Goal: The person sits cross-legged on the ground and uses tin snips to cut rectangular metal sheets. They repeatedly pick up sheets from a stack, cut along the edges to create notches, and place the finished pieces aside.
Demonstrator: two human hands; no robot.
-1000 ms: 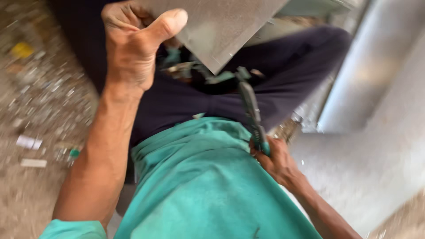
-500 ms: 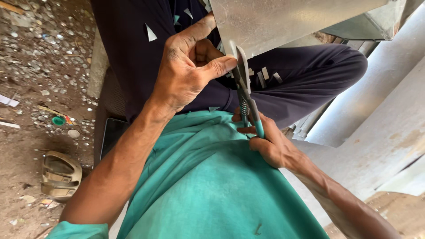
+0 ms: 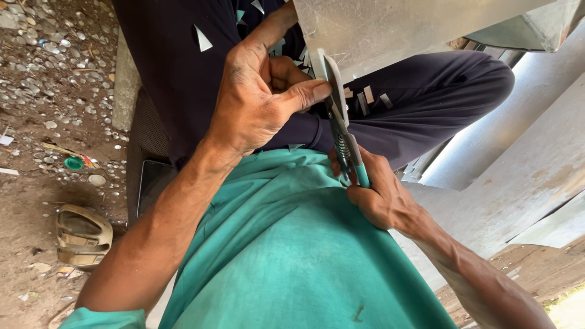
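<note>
Right hand (image 3: 381, 198) closed around the teal-sleeved handles of the tin snips (image 3: 341, 131), grip squeezed tight, spring visible between the handles; blades pointing toward 12 o'clock and biting into the lower edge of the metal sheet (image 3: 396, 27). Left hand (image 3: 259, 100) just at 9 o'clock of the blades, thumb pressed flat against the side of the snips near the pivot, index finger stretched up along the sheet's left edge, remaining fingers curled behind.

Sheet dull grey, galvanised, faintly scratched, filling the top of the view from 12 to 2 o'clock, its cut edge running straight down toward the lap. Small triangular and strip-shaped metal offcuts (image 3: 202, 39) scattered over the dark trousers (image 3: 426, 97) at 11 and 1 o'clock. Teal shirt (image 3: 292, 244) filling the lower centre.

At 9 o'clock on the dirt floor (image 3: 36, 183): many small round metal discs, a tiny green cap (image 3: 74, 163), a worn sandal (image 3: 82, 234) at 8 o'clock, a dark phone (image 3: 153, 186) lying flat beside the thigh. No readable labels visible. At 3 to 4 o'clock, long pale folded metal ducts (image 3: 524, 176) lying close alongside the right forearm, leaving little room there; more open floor to the left.
</note>
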